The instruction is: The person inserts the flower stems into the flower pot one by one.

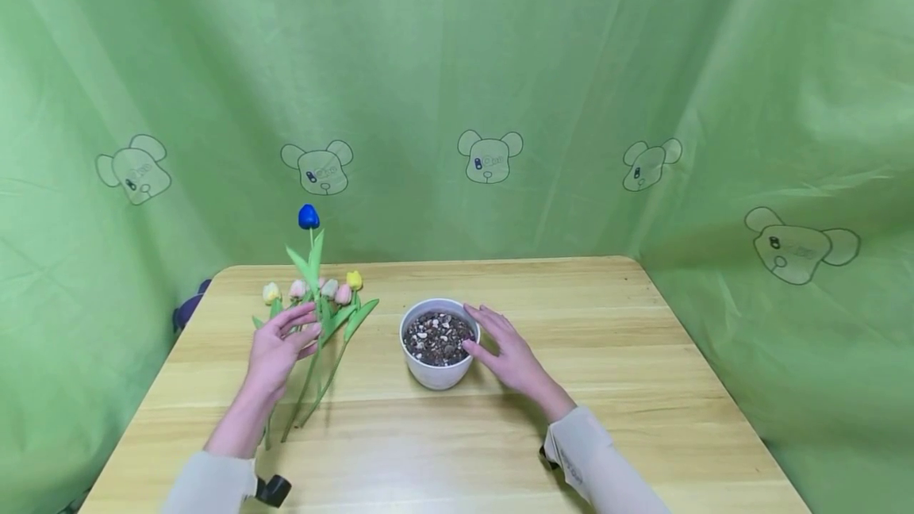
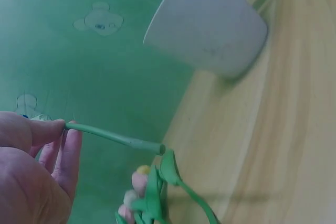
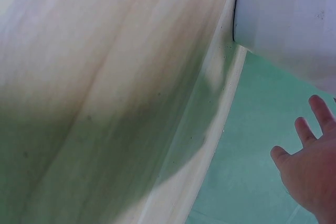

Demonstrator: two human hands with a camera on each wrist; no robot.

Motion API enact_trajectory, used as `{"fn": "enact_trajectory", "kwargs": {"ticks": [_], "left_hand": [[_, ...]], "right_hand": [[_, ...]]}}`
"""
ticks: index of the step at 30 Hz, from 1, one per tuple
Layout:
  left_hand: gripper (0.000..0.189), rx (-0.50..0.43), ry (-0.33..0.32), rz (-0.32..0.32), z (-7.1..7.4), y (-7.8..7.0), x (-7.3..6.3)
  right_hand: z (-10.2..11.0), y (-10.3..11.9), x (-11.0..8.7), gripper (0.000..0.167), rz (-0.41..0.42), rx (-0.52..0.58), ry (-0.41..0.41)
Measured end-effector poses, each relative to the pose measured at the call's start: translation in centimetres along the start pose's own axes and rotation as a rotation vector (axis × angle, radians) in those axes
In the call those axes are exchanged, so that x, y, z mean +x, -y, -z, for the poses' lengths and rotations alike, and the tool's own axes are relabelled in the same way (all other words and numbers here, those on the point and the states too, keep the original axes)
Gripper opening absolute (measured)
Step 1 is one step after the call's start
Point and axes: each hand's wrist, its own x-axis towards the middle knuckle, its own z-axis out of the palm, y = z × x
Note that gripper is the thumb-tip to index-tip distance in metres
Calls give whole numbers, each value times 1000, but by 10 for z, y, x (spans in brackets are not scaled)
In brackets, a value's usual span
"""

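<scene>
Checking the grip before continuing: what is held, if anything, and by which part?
The left hand pinches the blue tulip by its stem; the right hand, beside the pot, grips nothing.

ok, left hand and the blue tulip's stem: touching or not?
Touching. The left wrist view shows the left hand pinching the blue tulip's green stem, which emerges directly from the pinch, no gap.

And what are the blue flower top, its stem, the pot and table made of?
The blue flower top looks like dull plastic, maybe foam: it's one even colour. Its stem seems plastic, a smooth tube. The pot seems matte plastic, maybe ceramic, from its smooth, plain wall. The table looks like softly shiny wood: grain shows, but may be printed.
</scene>
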Motion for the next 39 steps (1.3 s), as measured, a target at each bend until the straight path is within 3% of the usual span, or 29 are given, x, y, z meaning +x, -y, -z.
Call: {"fn": "enact_trajectory", "kwargs": {"ticks": [12,27,39], "left_hand": [[50,-122,9,-51,-34,-19,7],[47,-245,50,-206,-86,-48,17],[45,-269,103,-285,-122,-50,24]], "right_hand": [[0,1,0,67,-7,7,-6],[0,-1,2,67,-5,21,-4],[-3,-3,0,68,-23,33,-3]]}}
